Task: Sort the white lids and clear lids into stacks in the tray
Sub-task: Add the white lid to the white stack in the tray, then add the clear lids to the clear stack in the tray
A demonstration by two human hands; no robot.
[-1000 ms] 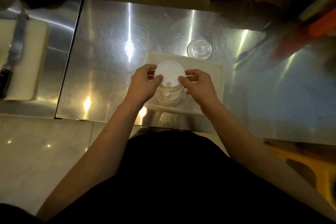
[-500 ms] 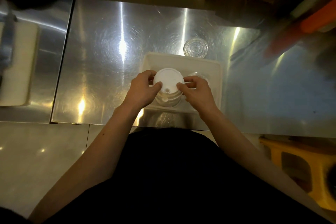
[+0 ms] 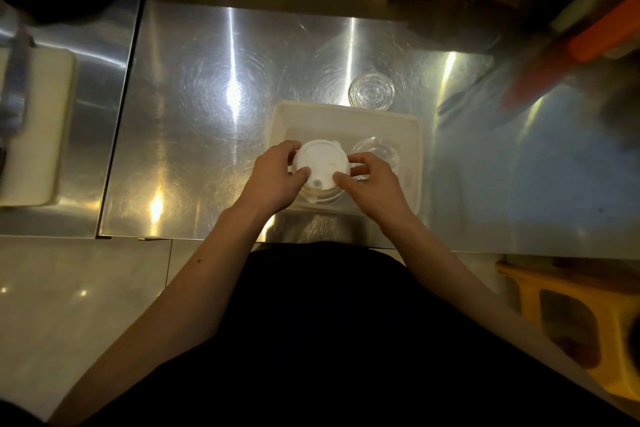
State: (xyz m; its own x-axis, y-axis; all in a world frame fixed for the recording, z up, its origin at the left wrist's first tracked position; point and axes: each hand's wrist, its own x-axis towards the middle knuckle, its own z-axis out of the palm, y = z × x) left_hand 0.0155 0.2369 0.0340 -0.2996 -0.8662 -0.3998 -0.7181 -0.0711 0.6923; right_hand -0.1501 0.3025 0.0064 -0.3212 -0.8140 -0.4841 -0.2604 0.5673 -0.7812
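A cream rectangular tray (image 3: 346,114) lies on the steel table in front of me. Both hands hold a round white lid (image 3: 320,161) over the tray's near left part. My left hand (image 3: 277,177) grips its left edge and my right hand (image 3: 370,184) grips its right edge. Under the lid I see the top of a stack of white lids (image 3: 320,196), partly hidden by my fingers. A clear lid (image 3: 379,151) sits in the tray's right part. Another clear lid (image 3: 371,92) rests on the table just beyond the tray's far rim.
The steel table (image 3: 207,114) spreads around the tray. A white cutting board (image 3: 34,135) with a knife lies at the left on a neighbouring counter. Orange items (image 3: 602,42) sit at the far right. A yellow stool (image 3: 571,315) stands at the lower right.
The white lid and both hands have sunk lower, close onto the stack in the tray. The clear lid in the tray's right part has come into sight.
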